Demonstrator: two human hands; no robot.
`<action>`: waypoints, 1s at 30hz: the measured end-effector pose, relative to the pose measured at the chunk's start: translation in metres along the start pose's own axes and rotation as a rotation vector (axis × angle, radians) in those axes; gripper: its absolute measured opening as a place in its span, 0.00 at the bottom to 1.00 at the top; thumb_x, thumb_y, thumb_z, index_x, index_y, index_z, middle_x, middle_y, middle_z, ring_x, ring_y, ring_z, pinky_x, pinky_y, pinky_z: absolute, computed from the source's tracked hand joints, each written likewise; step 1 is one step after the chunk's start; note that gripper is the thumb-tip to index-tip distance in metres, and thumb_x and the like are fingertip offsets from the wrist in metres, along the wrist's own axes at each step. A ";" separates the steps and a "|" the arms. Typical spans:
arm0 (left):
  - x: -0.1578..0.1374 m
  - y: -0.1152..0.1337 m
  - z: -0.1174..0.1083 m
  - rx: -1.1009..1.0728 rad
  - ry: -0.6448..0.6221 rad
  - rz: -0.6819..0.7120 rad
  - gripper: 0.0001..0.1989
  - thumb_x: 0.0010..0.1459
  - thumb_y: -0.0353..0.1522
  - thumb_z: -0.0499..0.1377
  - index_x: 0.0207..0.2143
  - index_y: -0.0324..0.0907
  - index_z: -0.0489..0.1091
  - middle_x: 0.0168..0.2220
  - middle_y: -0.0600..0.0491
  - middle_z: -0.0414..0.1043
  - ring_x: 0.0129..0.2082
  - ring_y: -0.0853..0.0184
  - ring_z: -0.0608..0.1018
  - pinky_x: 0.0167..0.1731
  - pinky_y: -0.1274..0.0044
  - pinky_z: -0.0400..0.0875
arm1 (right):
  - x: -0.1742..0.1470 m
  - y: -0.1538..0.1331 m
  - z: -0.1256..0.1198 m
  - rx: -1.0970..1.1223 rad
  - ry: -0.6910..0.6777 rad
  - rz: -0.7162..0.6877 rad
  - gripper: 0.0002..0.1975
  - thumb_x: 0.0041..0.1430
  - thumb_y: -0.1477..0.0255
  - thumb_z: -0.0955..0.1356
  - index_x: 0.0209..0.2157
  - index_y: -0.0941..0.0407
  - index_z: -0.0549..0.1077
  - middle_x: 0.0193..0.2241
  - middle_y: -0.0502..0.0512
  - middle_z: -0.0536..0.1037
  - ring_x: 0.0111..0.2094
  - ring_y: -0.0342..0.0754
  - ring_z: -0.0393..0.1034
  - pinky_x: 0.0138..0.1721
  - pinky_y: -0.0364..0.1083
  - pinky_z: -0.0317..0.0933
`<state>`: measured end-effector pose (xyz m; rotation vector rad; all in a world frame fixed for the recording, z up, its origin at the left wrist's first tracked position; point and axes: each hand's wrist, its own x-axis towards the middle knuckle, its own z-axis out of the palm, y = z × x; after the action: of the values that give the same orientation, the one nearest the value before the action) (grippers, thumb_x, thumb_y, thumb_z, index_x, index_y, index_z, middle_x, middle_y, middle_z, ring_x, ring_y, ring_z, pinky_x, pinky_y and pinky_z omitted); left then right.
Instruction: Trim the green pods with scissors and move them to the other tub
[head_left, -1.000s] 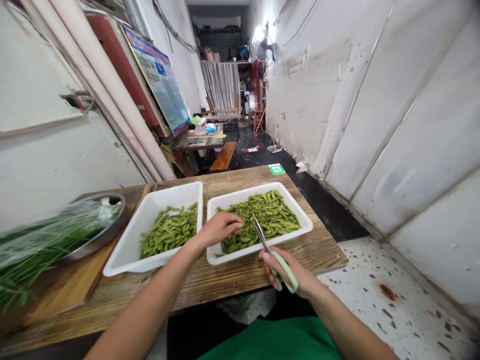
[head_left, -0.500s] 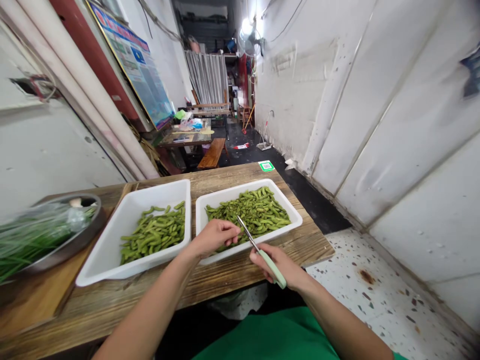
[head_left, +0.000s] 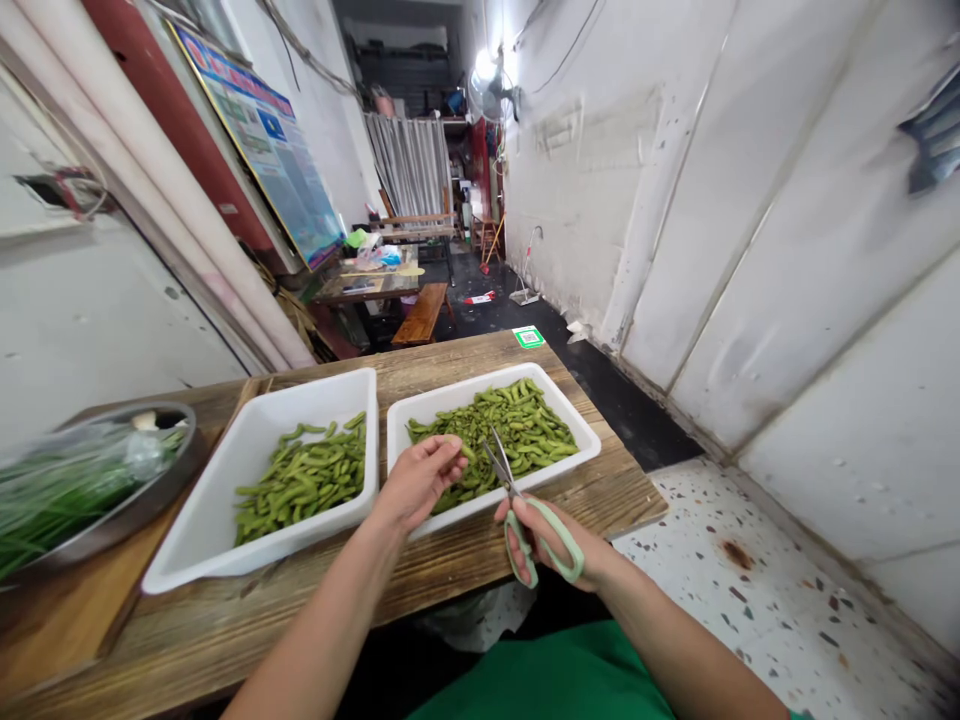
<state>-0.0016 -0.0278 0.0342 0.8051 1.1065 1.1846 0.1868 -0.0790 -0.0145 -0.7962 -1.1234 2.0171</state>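
My left hand (head_left: 424,478) is closed in a pinch on a green soybean pod (head_left: 468,453), above the near left part of the right white tray (head_left: 396,425). That tray holds a heap of soybean pods (head_left: 525,420). In my right hand (head_left: 551,535) are scissors (head_left: 551,525) with pale green handles. Their blades stand apart and point toward the pods, a short way right of the pinched pod. More pods (head_left: 307,480) lie in the left white tray (head_left: 202,500), mostly along its right side.
Both trays stand on a wooden table (head_left: 420,575). At the left, a metal bowl (head_left: 112,510) holds bagged green stalks on a wooden board (head_left: 75,620). A QR code card (head_left: 528,337) lies at the far edge. Beyond are a bench (head_left: 422,312) and a white wall (head_left: 600,180).
The scissors have gone from closed to spread blades. My left hand has turned and lifted slightly, and a pod now shows at its fingertips. The view has shifted slightly.
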 end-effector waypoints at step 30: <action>-0.026 0.036 -0.050 1.038 0.784 0.664 0.10 0.49 0.33 0.58 0.34 0.38 0.71 0.39 0.43 0.73 0.43 0.53 0.72 0.45 0.59 0.62 | -0.005 -0.009 0.002 -0.212 0.068 -0.030 0.25 0.49 0.48 0.65 0.33 0.57 0.63 0.20 0.43 0.61 0.16 0.36 0.58 0.14 0.36 0.54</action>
<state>-0.0604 -0.0484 0.0589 1.6538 2.3029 1.5031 0.1900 -0.0804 -0.0045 -0.9414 -1.3164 1.8529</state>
